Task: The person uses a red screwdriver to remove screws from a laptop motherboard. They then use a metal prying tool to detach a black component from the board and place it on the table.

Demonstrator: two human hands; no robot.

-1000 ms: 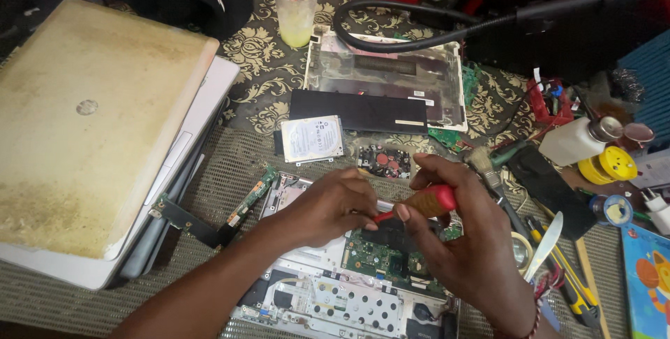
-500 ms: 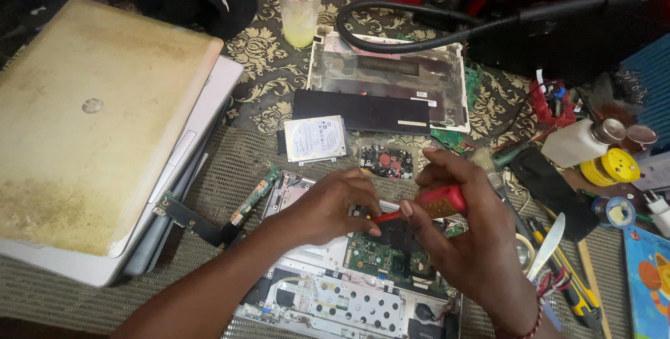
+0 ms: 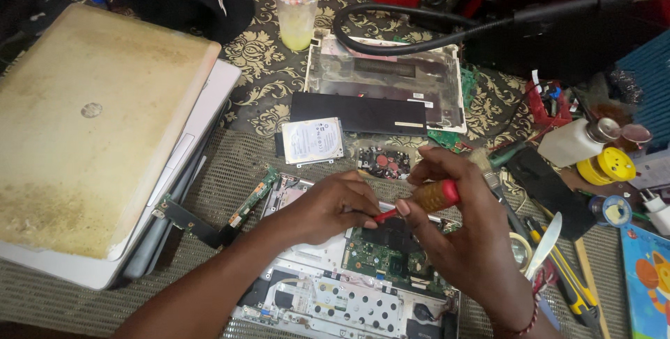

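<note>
My right hand (image 3: 460, 241) grips a red-handled screwdriver (image 3: 426, 198), its shaft angled down and left toward a green circuit board (image 3: 391, 252) inside an opened laptop chassis (image 3: 328, 297). My left hand (image 3: 328, 203) rests over the chassis with its fingertips pinched at the screwdriver's tip. The tip itself is hidden by the fingers.
A yellowed closed laptop (image 3: 91, 130) lies stacked on another at left. Behind the chassis sit a hard drive (image 3: 314, 140), a black battery strip (image 3: 359, 114), a metal laptop cover (image 3: 387, 77) and a plastic cup (image 3: 296, 8). Tools, a white bottle (image 3: 576, 140) and a brush (image 3: 488, 171) crowd the right.
Both hands have stayed on the screwdriver over the board. The right hand has shifted slightly, and the view has moved a little.
</note>
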